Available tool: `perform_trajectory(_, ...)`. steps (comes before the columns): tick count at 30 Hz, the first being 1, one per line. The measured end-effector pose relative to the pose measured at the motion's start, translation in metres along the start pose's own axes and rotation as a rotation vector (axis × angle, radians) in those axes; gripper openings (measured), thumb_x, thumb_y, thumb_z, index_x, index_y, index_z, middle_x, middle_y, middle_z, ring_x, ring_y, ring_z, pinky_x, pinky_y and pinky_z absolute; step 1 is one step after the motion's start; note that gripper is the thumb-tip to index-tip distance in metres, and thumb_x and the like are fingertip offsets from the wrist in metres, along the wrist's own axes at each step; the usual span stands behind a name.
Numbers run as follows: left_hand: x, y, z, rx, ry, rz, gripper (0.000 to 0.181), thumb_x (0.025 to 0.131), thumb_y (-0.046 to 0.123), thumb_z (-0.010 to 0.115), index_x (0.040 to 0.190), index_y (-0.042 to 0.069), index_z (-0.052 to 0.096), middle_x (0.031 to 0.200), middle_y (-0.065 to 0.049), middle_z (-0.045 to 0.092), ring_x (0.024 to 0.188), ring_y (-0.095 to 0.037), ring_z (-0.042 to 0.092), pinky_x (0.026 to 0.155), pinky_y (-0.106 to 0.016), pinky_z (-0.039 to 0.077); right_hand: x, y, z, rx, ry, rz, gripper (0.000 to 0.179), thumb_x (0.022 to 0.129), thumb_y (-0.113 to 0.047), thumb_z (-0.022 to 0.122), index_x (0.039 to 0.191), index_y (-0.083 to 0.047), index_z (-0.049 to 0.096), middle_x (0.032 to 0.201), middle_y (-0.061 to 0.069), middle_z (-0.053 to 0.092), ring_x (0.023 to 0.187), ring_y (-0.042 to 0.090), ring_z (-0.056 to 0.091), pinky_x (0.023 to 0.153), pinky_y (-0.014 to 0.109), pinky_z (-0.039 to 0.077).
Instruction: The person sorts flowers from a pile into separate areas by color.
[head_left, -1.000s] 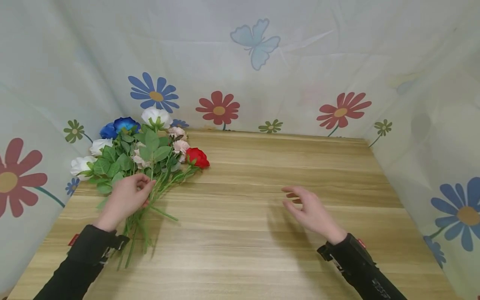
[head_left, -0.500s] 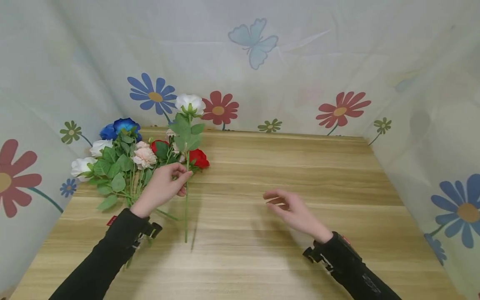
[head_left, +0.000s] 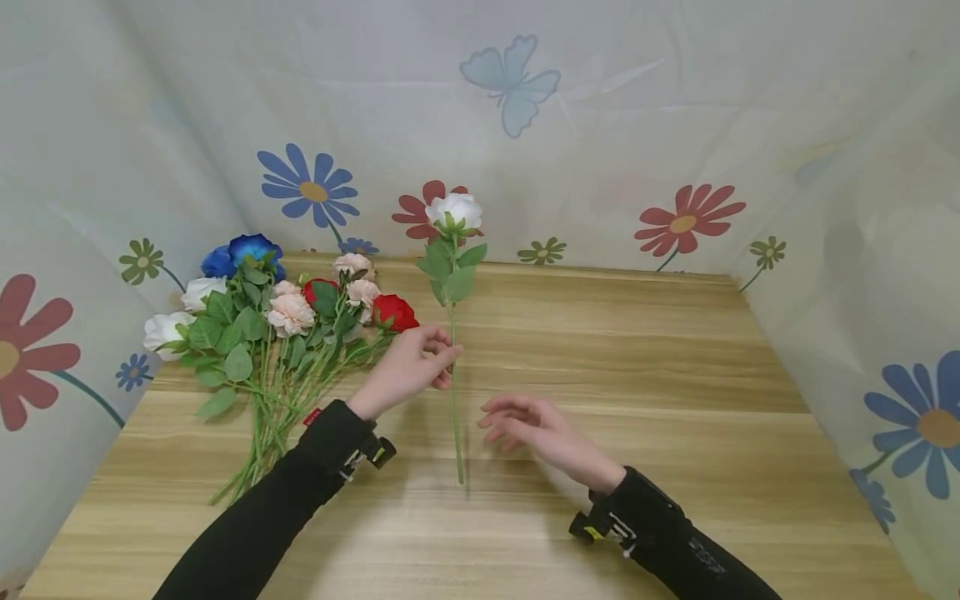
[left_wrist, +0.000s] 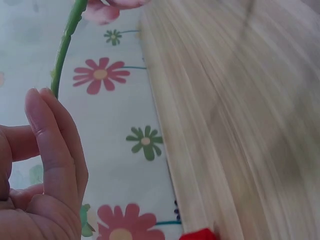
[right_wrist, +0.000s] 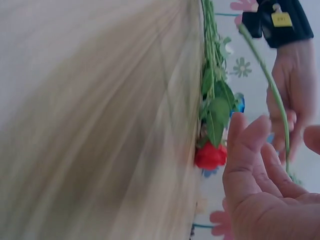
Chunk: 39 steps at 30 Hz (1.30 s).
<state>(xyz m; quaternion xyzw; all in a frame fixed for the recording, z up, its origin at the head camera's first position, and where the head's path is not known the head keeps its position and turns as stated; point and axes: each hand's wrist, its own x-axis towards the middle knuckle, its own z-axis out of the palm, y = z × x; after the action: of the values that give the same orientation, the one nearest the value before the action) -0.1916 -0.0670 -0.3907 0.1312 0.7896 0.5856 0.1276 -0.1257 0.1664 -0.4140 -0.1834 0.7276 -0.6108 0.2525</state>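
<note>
A white rose (head_left: 454, 212) with green leaves stands upright in my left hand (head_left: 408, 367), which pinches its stem between thumb and fingers above the table. In the left wrist view the green stem (left_wrist: 64, 47) rises from the pinching fingertips. My right hand (head_left: 543, 433) hovers to the right of the stem's lower part, apart from it, with fingers loosely bent and nothing held. The right wrist view shows the same stem (right_wrist: 272, 85) beyond the right hand's fingers (right_wrist: 245, 155).
A pile of flowers lies at the left of the wooden table (head_left: 637, 358): blue roses (head_left: 251, 250), white roses (head_left: 167, 333), pale pink blooms (head_left: 291, 312) and a red rose (head_left: 395, 312). Their stems (head_left: 262, 425) point toward the front. A printed curtain (head_left: 600, 125) surrounds the table.
My left hand has lifted the white rose off the pile and carried it right, toward the middle. My right hand has moved left, closer to the stem.
</note>
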Motion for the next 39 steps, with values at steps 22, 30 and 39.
perform_trajectory(22,0.022,-0.01,0.039,-0.121,-0.122,0.029,0.029,0.096,0.014,0.056,0.116,-0.005,0.046,0.093,-0.029,0.063,0.081,-0.044,0.063,0.071,-0.04,0.057,0.003,0.006,0.007,0.104,-0.043,0.027,0.034,0.102,-0.012,0.041,0.127,0.011,0.041,0.093,0.025,0.057,0.077,0.021,0.06,0.061,0.022,0.046)
perform_trajectory(30,0.024,-0.01,0.043,-0.107,-0.143,0.031,0.033,0.097,0.02,0.055,0.121,0.0,0.045,0.086,-0.018,0.065,0.077,-0.035,0.065,0.067,-0.035,0.057,-0.002,0.005,0.007,0.032,-0.001,0.017,0.032,0.102,-0.013,0.042,0.124,0.01,0.041,0.092,0.028,0.057,0.078,0.028,0.061,0.063,0.026,0.049)
perform_trajectory(39,0.015,-0.012,0.036,0.185,-0.073,0.148,0.034,0.099,0.031,0.05,0.126,0.009,0.05,0.1,-0.009,0.065,0.083,-0.022,0.065,0.071,-0.035,0.055,-0.014,0.006,0.0,0.01,0.047,0.034,0.027,0.101,-0.008,0.042,0.121,0.011,0.041,0.089,0.028,0.057,0.076,0.03,0.062,0.062,0.026,0.048)
